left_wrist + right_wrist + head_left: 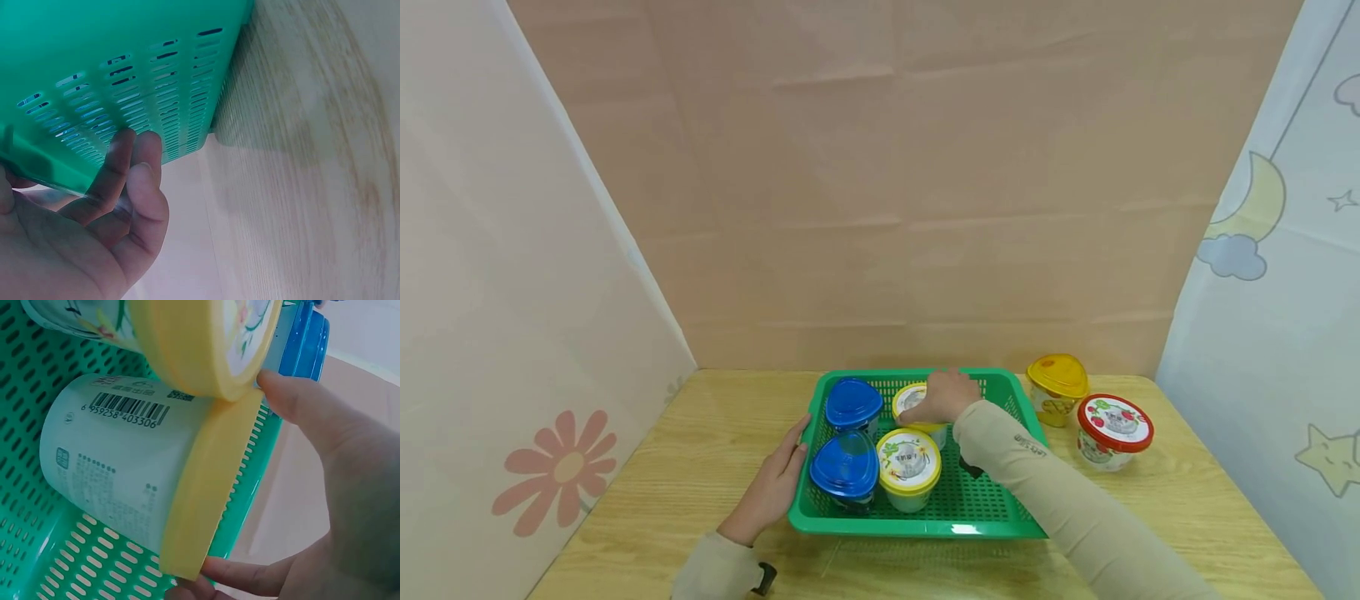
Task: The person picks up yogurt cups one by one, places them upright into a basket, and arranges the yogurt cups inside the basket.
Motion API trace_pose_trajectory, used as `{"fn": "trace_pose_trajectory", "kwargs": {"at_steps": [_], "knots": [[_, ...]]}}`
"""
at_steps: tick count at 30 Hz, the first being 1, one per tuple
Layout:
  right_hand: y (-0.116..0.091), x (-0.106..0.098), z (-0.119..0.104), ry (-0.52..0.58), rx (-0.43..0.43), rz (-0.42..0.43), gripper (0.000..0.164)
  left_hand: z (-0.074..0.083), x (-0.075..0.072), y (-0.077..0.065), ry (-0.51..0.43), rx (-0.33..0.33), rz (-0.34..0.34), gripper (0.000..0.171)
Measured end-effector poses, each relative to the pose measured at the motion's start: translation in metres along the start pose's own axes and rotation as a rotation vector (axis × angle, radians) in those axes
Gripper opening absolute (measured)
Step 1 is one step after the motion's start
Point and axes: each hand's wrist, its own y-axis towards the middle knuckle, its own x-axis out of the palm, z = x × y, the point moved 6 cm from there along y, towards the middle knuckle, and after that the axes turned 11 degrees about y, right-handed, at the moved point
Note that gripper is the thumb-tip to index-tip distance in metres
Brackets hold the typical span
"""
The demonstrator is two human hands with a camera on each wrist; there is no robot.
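A green plastic basket stands on the table, with my left hand holding its left rim. In the left wrist view the fingers curl beneath the rim against the slotted side wall. Inside the basket, my right hand grips the yellow-rimmed lid of the rear white tub, thumb on one edge and fingertips on the opposite one. The tub stands upright, its barcode facing the right wrist camera. Just in front of it is another yellow-lidded tub. Two blue-lidded tubs line the basket's left side.
Right of the basket stand a tub with a rounded triangular yellow lid and a tub with a red-rimmed lid. The wooden table meets a beige backdrop behind, with patterned white panels on both sides.
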Motion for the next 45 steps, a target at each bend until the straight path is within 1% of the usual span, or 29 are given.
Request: {"fn": "trace_pose_trajectory", "kwargs": {"at_steps": [5,8,10,12,15,17,24,33,39,44,45], "knots": [[-0.001,0.003,-0.002,0.059,-0.025,-0.021,0.072,-0.001,0.0,0.0,-0.016,0.002,-0.004,0.049],[0.0,0.005,-0.002,0.081,-0.038,-0.039,0.079,-0.002,0.0,0.0,-0.023,-0.003,-0.001,0.049],[0.0,0.004,0.0,0.095,-0.034,-0.04,0.081,-0.002,0.0,0.0,-0.027,-0.003,0.001,0.049],[-0.001,0.002,0.002,0.102,-0.015,-0.036,0.076,-0.003,0.001,0.0,-0.031,-0.003,-0.003,0.049],[-0.002,0.0,0.007,0.105,0.012,-0.027,0.061,-0.004,0.002,0.001,-0.035,-0.002,-0.007,0.05],[-0.002,-0.001,0.009,0.107,0.025,-0.033,0.055,-0.005,0.003,0.002,-0.036,-0.007,-0.011,0.05],[0.002,0.005,0.01,0.147,0.014,-0.065,0.052,-0.005,0.003,0.002,-0.034,-0.009,-0.003,0.049],[0.001,0.006,0.006,0.217,-0.025,-0.094,0.042,-0.001,0.0,0.001,-0.026,0.005,-0.003,0.049],[0.0,-0.001,0.015,0.205,-0.024,-0.091,0.047,0.0,-0.001,0.002,-0.004,0.023,-0.002,0.049],[-0.009,-0.016,0.023,0.234,-0.051,-0.109,0.06,-0.001,0.0,0.002,-0.028,0.005,-0.014,0.05],[-0.011,-0.021,0.025,0.247,-0.056,-0.113,0.06,-0.002,0.0,0.002,-0.03,0.004,-0.015,0.05]]}}
